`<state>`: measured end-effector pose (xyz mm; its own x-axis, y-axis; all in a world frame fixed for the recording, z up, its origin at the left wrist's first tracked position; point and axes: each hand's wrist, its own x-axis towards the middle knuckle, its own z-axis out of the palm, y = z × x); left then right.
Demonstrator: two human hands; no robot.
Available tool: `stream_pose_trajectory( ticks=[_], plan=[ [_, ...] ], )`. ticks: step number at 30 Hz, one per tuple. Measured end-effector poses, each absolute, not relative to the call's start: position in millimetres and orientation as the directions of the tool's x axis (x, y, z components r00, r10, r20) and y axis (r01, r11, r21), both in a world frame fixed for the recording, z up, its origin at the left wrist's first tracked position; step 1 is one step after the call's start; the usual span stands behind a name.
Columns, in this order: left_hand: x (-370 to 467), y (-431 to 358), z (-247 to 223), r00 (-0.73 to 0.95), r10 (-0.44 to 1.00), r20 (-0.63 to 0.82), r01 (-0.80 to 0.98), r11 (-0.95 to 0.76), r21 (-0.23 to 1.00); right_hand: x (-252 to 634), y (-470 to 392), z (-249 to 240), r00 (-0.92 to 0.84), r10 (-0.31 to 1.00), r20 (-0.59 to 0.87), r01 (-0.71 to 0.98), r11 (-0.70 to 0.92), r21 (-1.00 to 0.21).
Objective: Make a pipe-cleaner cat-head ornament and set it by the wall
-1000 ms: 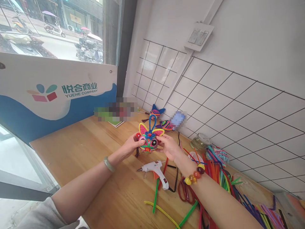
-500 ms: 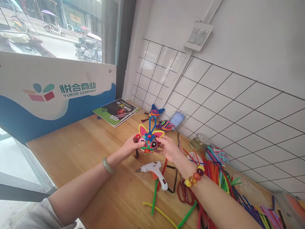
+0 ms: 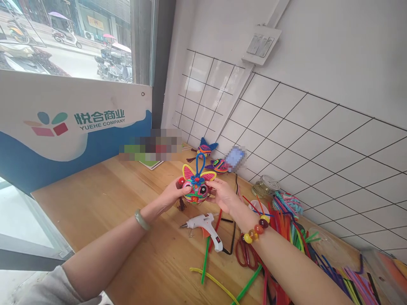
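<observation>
Between two hands (image 3: pixel 171 195) (image 3: pixel 225 197), one colourful ornament (image 3: pixel 194 194), one glue gun (image 3: pixel 201 221) nearby

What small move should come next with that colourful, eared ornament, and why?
I'd perhaps turn the ornament slightly to check its back: the left hand and right hand hold it from either side, its face towards the camera and its back hidden, while the glue gun lies on the table.
</observation>
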<state>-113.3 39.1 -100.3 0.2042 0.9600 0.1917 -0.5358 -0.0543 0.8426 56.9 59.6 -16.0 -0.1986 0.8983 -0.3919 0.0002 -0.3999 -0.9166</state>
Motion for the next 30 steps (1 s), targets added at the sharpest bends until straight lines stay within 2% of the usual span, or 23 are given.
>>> stream_pose_trajectory(
  ticks=[7, 14, 23, 30],
  plan=[
    [-114.0, 38.3, -98.1, 0.214, 0.960, 0.182, -0.536, -0.041, 0.843, 57.3, 63.8, -16.0, -0.239, 0.888, -0.392, 0.049, -0.392, -0.919],
    [-114.3, 40.1, -102.3, 0.233, 0.964, 0.129, -0.569, 0.027, 0.822, 74.2, 67.5, 5.4, -0.401, 0.833, -0.381, 0.199, -0.327, -0.924],
    [-112.4, 42.1, -106.1, 0.181, 0.983, 0.015, -0.603, 0.099, 0.791, 100.5, 56.5, 1.3, -0.290, 0.908, -0.302, 0.398, -0.173, -0.901],
    [-112.6, 41.4, -100.7, 0.142, 0.990, -0.005, -0.623, 0.094, 0.777, 117.1, 27.1, -6.4, -0.306, 0.936, -0.176, 0.483, -0.007, -0.876]
  ],
)
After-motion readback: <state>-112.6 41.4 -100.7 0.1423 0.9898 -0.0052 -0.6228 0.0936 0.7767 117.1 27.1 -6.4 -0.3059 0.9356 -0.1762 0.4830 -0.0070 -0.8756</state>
